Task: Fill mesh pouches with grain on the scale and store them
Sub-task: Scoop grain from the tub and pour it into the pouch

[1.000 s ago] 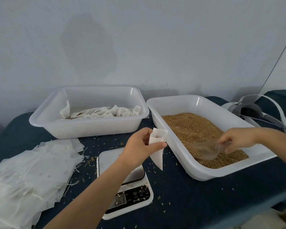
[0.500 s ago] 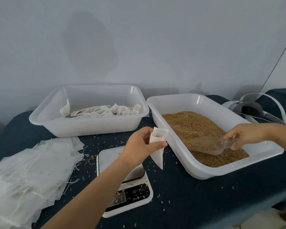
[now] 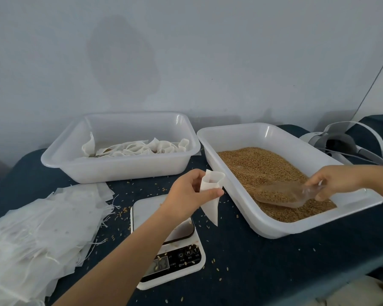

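My left hand (image 3: 189,192) holds a white mesh pouch (image 3: 211,202) with its mouth spread open, above the right edge of the white kitchen scale (image 3: 164,246). The pouch hangs just left of the grain tray (image 3: 274,226). My right hand (image 3: 334,182) grips the handle of a clear plastic scoop (image 3: 281,195) loaded with brown grain (image 3: 259,164), held just over the grain in that tray. The scale's display is lit.
A second white tray (image 3: 119,171) at the back left holds several filled pouches (image 3: 139,149). A pile of flat empty pouches (image 3: 38,228) lies at the left. Loose grains dot the dark blue cloth (image 3: 263,272). A white headset (image 3: 341,144) lies at the far right.
The scoop dug through the grain and has come up full, shifting slightly right. My left hand has kept the pouch open in the same place.
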The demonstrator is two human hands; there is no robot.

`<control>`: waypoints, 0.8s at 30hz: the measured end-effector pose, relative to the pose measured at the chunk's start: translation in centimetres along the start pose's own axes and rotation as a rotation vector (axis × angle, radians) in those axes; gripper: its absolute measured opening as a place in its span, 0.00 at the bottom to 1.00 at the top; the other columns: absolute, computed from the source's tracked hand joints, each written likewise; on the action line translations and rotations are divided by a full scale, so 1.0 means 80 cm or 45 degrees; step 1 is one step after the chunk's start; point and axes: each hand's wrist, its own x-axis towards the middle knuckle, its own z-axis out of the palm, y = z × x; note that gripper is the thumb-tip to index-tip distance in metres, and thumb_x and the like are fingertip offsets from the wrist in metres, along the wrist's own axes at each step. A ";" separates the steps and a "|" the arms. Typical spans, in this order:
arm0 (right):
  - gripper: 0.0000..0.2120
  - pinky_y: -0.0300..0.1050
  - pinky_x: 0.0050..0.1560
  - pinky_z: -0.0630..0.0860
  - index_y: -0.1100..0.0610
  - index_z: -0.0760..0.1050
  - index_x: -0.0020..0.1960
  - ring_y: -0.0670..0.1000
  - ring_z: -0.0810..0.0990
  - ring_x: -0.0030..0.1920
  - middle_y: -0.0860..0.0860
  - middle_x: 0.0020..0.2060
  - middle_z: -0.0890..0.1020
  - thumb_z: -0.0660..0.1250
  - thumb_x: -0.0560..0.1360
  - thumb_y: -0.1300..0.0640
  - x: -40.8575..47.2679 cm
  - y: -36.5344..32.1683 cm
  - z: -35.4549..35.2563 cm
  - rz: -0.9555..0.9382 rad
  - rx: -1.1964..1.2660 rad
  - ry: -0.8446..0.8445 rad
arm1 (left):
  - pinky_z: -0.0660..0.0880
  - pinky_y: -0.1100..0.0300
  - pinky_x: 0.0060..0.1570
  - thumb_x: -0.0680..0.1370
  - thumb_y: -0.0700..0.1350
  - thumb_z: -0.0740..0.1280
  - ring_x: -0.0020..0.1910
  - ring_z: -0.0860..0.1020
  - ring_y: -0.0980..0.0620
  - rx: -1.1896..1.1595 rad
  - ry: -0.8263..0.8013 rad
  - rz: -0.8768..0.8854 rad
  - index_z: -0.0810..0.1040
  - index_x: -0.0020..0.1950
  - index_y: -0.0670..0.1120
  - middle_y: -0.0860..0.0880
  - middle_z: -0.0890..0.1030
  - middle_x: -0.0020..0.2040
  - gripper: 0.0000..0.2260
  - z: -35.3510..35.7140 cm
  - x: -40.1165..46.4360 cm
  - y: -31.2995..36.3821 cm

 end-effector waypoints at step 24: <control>0.18 0.41 0.68 0.62 0.35 0.78 0.57 0.34 0.73 0.61 0.29 0.58 0.76 0.72 0.70 0.52 -0.034 -0.044 -0.035 -0.194 0.258 0.087 | 0.73 0.73 0.32 0.66 0.56 0.75 0.40 0.77 0.69 0.093 0.011 -0.065 0.73 0.46 0.60 0.66 0.79 0.40 0.14 0.004 0.010 -0.006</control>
